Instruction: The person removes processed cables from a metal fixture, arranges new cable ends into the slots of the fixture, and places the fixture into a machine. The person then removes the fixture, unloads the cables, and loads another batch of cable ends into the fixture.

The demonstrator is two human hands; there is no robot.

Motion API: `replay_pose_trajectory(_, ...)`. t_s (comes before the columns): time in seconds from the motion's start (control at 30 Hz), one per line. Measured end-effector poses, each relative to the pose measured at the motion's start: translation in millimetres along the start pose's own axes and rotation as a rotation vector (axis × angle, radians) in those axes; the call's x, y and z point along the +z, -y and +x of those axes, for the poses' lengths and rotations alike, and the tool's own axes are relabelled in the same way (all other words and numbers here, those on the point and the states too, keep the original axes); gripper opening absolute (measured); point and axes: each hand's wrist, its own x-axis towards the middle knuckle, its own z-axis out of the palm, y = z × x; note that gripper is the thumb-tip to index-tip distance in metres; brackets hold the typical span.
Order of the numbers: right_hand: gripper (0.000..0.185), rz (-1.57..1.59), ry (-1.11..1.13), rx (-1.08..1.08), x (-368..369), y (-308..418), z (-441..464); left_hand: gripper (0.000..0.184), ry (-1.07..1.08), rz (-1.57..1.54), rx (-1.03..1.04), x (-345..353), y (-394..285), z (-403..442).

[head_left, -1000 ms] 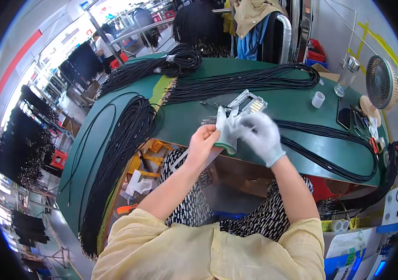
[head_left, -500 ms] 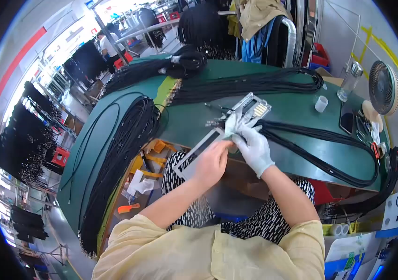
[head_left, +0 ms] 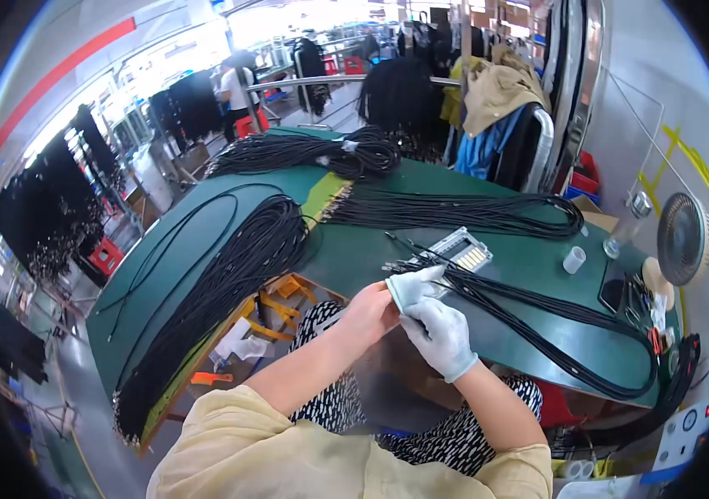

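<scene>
A white glove (head_left: 411, 287) covers the fingers of my left hand (head_left: 368, 314), while its palm and wrist are bare. The glove hides those fingers, so I cannot tell their pose. My right hand (head_left: 442, 337) wears a white glove too; its fingers are closed on the left glove near the cuff. Both hands are together over the table's front edge. Just beyond them is a small clear-and-white tray (head_left: 461, 249) with pale strips in it. Beside the tray a looped bundle of black cables (head_left: 554, 303) stretches to the right, its connector ends near my hands.
More black cable bundles lie on the green table (head_left: 354, 249), including a thick left bundle (head_left: 229, 283) and a back bundle (head_left: 454, 209). At right are a white roll (head_left: 574, 259), a phone (head_left: 612, 287) and a fan (head_left: 685, 239). An open drawer (head_left: 246, 333) holds orange items.
The view has tilted up, so the table sits lower. The glove now covers my left fingers, which were bare at least in part before. Both hands have drawn back from the tray.
</scene>
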Motion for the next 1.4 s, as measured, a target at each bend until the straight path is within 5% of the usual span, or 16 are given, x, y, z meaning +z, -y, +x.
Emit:
replay_pose_trajectory(0.03, 0.013, 0.011, 0.004, 0.005, 0.7, 0.2, 0.1, 0.04, -0.133, -0.07, -0.013, 1.2, 0.2, -2.6)
replay_pose_trajectory(0.1, 0.012, 0.019, 0.005, -0.057, 0.2, 4.5, 1.2, 0.042, 0.096, -0.183, -0.037, 6.7, -2.0, -2.7)
replay_pose_trajectory(0.4, 0.013, 0.102, 0.006, -0.092, 2.2, 24.3, 5.0, 0.048, 0.21, -0.003, -0.096, 1.9, 15.3, -7.9)
replay_pose_trajectory(0.57, 0.014, 0.169, 0.039, -0.111, 0.9, 24.6, 2.7, 0.026, 0.086, -0.083, -0.126, -9.4, 24.6, -11.6)
replay_pose_trajectory(0.63, 0.014, 0.18, 0.089, -0.052, -1.8, 29.8, 0.7, 0.028, -0.154, 0.111, -0.087, -1.9, 25.2, -18.7)
replay_pose_trajectory(0.8, 0.016, 0.171, 0.065, -0.195, 3.1, 34.9, 5.2, 0.035, 0.264, 0.283, -0.046, -9.1, 20.8, -24.4)
replay_pose_trajectory(0.97, 0.017, 0.189, 0.112, -0.22, 3.2, 36.8, 7.3, 0.035, 0.392, 0.474, -0.061, -13.6, 14.6, -23.9)
replay_pose_trajectory(1.03, 0.017, 0.195, 0.102, -0.239, 5.4, 35.6, 4.4, 0.035, 0.382, 0.125, -0.245, -13.2, 17.5, -21.5)
replay_pose_trajectory(1.13, 0.016, 0.268, 0.174, -0.13, 6.8, 36.9, -2.8, 0.038, 0.484, 0.24, -0.242, 3.8, 10.4, -20.1)
replay_pose_trajectory(1.27, 0.015, 0.21, 0.16, -0.161, 1.1, 40.6, 2.2, 0.043, 0.379, -0.143, -0.162, 11.7, 5.8, -23.1)
replay_pose_trajectory(1.3, 0.015, 0.208, 0.159, -0.16, 1.5, 40.5, 1.6, 0.045, 0.299, -0.078, -0.321, 3.4, 12.8, -6.1)
replay_pose_trajectory(1.4, 0.015, 0.253, 0.154, -0.134, 4.5, 40.0, -0.6, 0.047, 0.186, 0.166, -0.167, 30.1, -3.5, -14.5)
